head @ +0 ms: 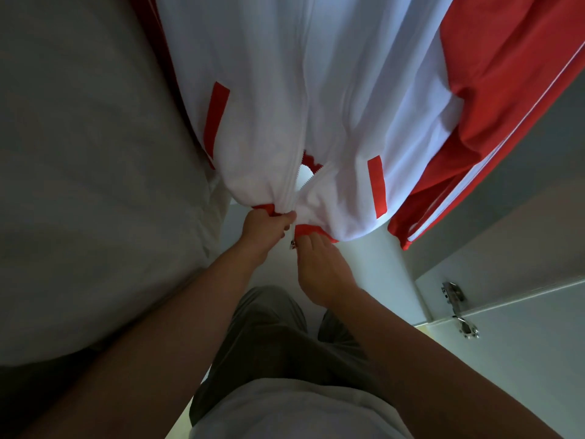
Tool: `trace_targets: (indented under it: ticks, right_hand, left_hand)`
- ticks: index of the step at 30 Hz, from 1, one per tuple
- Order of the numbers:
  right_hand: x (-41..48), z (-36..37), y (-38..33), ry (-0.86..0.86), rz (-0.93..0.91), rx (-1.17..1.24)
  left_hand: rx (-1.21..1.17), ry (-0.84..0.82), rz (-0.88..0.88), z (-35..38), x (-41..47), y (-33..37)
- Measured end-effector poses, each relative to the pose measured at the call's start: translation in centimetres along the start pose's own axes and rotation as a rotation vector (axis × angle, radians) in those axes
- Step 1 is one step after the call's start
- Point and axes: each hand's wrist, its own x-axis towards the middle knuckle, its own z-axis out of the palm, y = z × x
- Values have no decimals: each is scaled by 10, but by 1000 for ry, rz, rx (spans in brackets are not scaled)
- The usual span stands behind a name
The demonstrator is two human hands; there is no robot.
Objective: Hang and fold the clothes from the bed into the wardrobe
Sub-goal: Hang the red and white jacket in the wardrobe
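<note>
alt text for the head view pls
A left hand and right hand grip the red bottom hem of a hanging white jacket, either side of its zip, which gapes open just above.

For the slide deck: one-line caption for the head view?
Hanging white track jacket with red trim: left hand grips its hem, right hand pinches the small metal zipper pull.

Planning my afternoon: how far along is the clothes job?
Done: the white zip-up jacket with red sleeves looks hung, beside grey fabric. In hand: left hand grips its red hem, right hand pinches it by the metal zip pull; the zip gapes there. Left: unknown; bed out of view.
</note>
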Motion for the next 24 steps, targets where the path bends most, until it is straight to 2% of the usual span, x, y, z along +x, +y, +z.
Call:
trace_targets:
  ticks: [3, 6, 10, 16, 19, 21, 24]
  right_hand:
    - [2, 2, 0, 85, -47, 9]
    - [6, 0, -4, 116, -14, 12]
    - [16, -10, -3, 169, -38, -18]
    - [23, -24, -5, 129, 5, -60]
    - [22, -26, -12, 119, 35, -22]
    - [24, -28, -16, 106, 70, 0]
    - [26, -29, -20, 93, 110, 8]
  left_hand:
    - [-17, -12, -14, -6, 1, 8]
    - [-26, -38, -38, -11, 1, 15]
    - [-130, -72, -85, -15, 0, 25]
    - [-226, -102, -119, -26, -2, 36]
    - [-283, -201, -114, -33, -7, 39]
    - [-367, -271, -159, -39, -8, 38]
    - [-518, -262, -232, -46, -10, 32]
